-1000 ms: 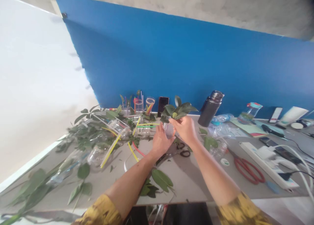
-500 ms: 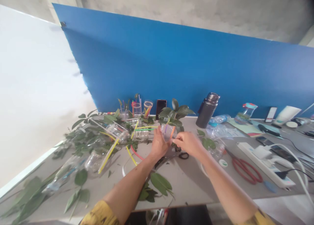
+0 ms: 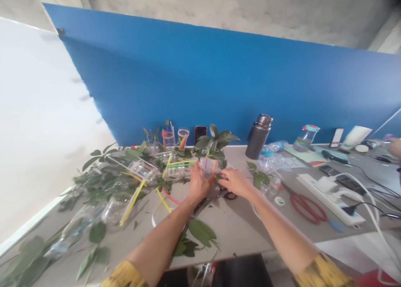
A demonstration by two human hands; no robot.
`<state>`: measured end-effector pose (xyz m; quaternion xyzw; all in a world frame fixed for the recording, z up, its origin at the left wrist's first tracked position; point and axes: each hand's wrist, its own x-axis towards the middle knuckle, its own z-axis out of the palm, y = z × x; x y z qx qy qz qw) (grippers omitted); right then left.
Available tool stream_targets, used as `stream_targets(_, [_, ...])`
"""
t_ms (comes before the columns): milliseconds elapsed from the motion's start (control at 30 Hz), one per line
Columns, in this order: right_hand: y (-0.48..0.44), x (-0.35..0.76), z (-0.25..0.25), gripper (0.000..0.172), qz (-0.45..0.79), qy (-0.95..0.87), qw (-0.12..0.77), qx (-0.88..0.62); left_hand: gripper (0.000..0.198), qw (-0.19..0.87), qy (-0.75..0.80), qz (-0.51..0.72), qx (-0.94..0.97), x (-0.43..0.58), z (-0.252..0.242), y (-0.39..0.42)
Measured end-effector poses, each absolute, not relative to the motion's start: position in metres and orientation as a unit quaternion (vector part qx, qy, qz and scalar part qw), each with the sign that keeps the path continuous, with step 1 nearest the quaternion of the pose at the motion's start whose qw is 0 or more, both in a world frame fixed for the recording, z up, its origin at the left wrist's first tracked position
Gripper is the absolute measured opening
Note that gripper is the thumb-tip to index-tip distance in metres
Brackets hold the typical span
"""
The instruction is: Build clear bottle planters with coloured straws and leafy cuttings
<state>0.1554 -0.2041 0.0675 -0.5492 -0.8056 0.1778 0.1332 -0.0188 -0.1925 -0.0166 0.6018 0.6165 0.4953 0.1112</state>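
Note:
My left hand (image 3: 199, 181) is closed around the side of a clear plastic cup (image 3: 206, 166), near the middle of the table. A purple strip and an orange strip show on the cup, and a leafy green sprig (image 3: 216, 143) rises from it. On the cup's right side, my right hand (image 3: 234, 181) has its fingers pinched together beside some small green leaves. What lies between those fingertips is too small to make out. Black-handled scissors (image 3: 230, 196) lie just below my right hand, partly hidden.
Cut leaves, plastic bottles (image 3: 114, 209) and yellow straws (image 3: 133, 201) cover the left side. A dark thermos (image 3: 259, 136) and a phone (image 3: 200, 133) stand at the back. Rightward lie red-handled scissors (image 3: 308, 207) and a power strip (image 3: 328, 201). Another person's hand (image 3: 395, 147) shows at the right edge.
The view has shifted slightly to the right. My right fingertips have drawn a little away from the cup, with green leaves now showing beside them. Another person's hand has appeared at the right edge.

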Motion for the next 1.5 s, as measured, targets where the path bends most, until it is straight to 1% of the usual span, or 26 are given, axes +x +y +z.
stream_targets(100, [-0.202,0.16,0.069,0.014,0.19,-0.813,0.101,-0.541,0.068,0.12,0.621,0.497,0.593,-0.018,-0.012,-0.195])
stream_targets(133, [-0.2,0.164,0.071,0.017,0.185,-0.813,0.09,-0.545,0.067,0.122,0.622,0.498,0.591,-0.018,-0.011,-0.195])
stream_targets(233, [-0.194,0.174,0.08,0.026,0.126,-0.794,0.073,-0.591,0.063,0.126,0.625,0.505,0.582,-0.016,-0.007,-0.196])
stream_targets(300, [-0.19,0.177,0.084,0.027,0.088,-0.787,0.062,-0.608,0.062,0.131,0.623,0.51,0.578,-0.016,-0.007,-0.196])
stream_targets(500, [-0.199,0.163,0.083,0.023,0.027,-0.82,0.019,-0.572,0.064,0.142,0.621,0.497,0.589,-0.016,-0.007,-0.196])
stream_targets(667, [-0.216,0.146,0.068,0.033,-0.034,-0.822,-0.017,-0.568,0.061,0.139,0.617,0.499,0.593,-0.018,-0.003,-0.198])
stream_targets(800, [-0.216,0.143,0.057,0.021,-0.041,-0.829,-0.034,-0.557,0.06,0.157,0.621,0.495,0.587,-0.019,0.0,-0.198])
stream_targets(933, [-0.212,0.155,0.065,0.021,-0.025,-0.821,-0.035,-0.57,0.066,0.165,0.624,0.49,0.587,-0.019,-0.002,-0.199])
stream_targets(1033, [-0.214,0.173,0.078,0.018,0.044,-0.837,0.008,-0.545,0.069,0.157,0.62,0.492,0.59,-0.019,-0.004,-0.198])
stream_targets(1167, [-0.221,0.201,0.092,0.019,0.178,-0.845,0.112,-0.492,0.067,0.13,0.617,0.495,0.598,-0.021,-0.006,-0.195])
stream_targets(1267, [-0.22,0.219,0.093,0.018,0.297,-0.81,0.182,-0.472,0.066,0.127,0.619,0.497,0.595,-0.021,-0.006,-0.192])
stream_targets(1333, [-0.215,0.224,0.089,0.02,0.359,-0.771,0.25,-0.463,0.067,0.132,0.614,0.499,0.597,-0.022,-0.006,-0.192])
stream_targets(1400, [-0.208,0.223,0.083,0.025,0.396,-0.725,0.327,-0.459,0.066,0.139,0.608,0.5,0.6,-0.023,-0.005,-0.193])
stream_targets(1500, [-0.197,0.214,0.075,0.033,0.396,-0.654,0.444,-0.468,0.065,0.151,0.604,0.503,0.6,-0.024,-0.003,-0.195])
